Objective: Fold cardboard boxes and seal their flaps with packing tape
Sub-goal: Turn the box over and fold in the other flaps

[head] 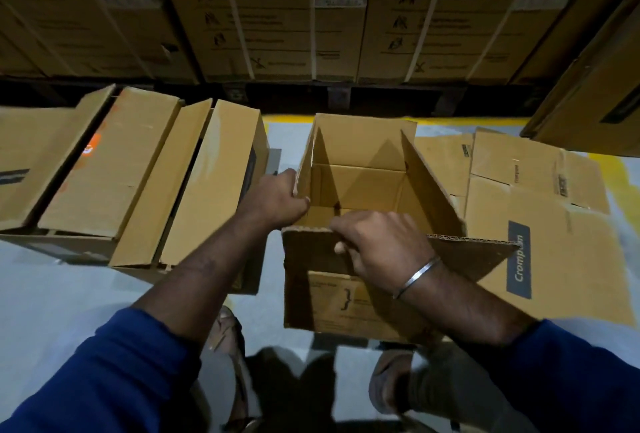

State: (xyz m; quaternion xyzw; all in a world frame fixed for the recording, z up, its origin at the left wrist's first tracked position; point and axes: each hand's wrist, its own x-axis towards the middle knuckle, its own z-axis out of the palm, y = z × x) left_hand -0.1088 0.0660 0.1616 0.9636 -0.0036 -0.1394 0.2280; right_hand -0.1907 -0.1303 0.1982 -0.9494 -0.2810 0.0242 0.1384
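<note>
1. At the far left, a group of brown corrugated cardboard boxes sits on the pale grey floor, their long top flaps standing partly open; an orange mark shows on 1 flap.
2. Behind everything, a wall of tall stacked brown cartons with printed symbols and white straps runs across the top of the view.
3. The left hand, at the end of a blue sleeve, curls its fingers over the left flap of the open brown cardboard box; its grip is closed on that flap's edge.
4. That open box stands on the floor in the middle of the view, just in front of the person's 2 feet, with all 4 top flaps raised and its plain inside visible.
5. The right hand, wearing a thin silver metal bangle on the wrist, holds the near flap's corrugated edge, fingers hooked over the top and thumb on the outer face, a pinching grip.
6. To the right, flattened brown cardboard sheets lie on the floor, touching the open box's right side; 1 carries a dark label with light lettering.
7. A yellow painted floor line runs along the back.
</note>
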